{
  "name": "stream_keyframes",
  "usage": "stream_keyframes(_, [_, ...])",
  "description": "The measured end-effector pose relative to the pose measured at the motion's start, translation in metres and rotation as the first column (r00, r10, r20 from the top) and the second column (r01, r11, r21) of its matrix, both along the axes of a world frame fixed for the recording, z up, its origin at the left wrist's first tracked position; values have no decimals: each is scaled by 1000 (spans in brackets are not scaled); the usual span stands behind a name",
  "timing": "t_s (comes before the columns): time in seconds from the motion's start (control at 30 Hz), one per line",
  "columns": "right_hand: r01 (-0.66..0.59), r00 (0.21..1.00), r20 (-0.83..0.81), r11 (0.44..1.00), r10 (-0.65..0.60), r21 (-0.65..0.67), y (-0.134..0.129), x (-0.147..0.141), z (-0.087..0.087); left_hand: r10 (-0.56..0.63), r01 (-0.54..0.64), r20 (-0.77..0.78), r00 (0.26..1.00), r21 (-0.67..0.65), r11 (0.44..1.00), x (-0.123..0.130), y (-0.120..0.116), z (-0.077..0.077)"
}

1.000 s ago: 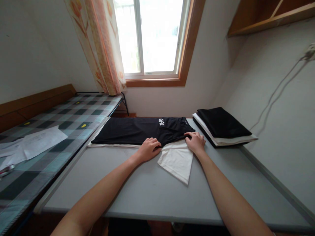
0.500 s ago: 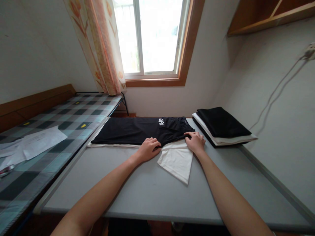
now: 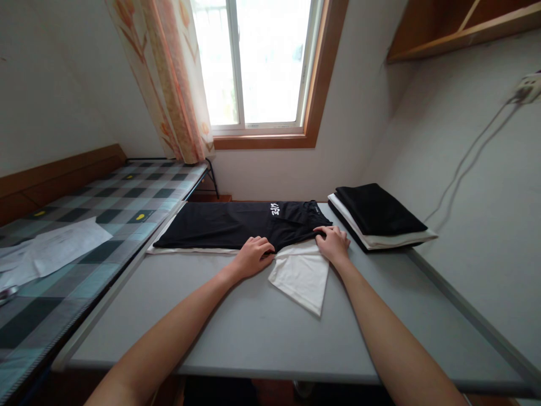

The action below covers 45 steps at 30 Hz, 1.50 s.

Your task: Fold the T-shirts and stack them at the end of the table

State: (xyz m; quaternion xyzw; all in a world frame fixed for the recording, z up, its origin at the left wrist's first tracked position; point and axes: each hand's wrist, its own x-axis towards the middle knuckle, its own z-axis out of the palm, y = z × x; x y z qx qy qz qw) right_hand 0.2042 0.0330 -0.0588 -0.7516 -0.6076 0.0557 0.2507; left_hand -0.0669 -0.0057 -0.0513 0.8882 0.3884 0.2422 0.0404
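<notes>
Black pants (image 3: 220, 224) with white lettering lie flat on top of a white garment (image 3: 302, 273), whose sleeve-like part sticks out toward me. My left hand (image 3: 254, 257) has its curled fingers at the near edge of the pants, around their middle. At the waistband end, my right hand (image 3: 333, 243) pinches the near edge of the black cloth with thumb and fingers. Both hands rest low on the grey table (image 3: 236, 332). The fingertips of my left hand are partly hidden in the cloth.
A folded stack of black and white clothes (image 3: 380, 211) sits at the right of the table. To the left is a bed with a checked sheet (image 3: 105, 203) and papers (image 3: 63, 245). A cable (image 3: 469, 149) hangs on the right wall.
The view has shifted very slightly. My hands and the cloth otherwise stay as they were.
</notes>
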Motion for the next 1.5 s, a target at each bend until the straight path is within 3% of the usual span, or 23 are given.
stream_keyframes(1.5, [5,1000,21,1000,-5,11,1,0,-2,-7,7,-2,1000,29,1000,0,0,0])
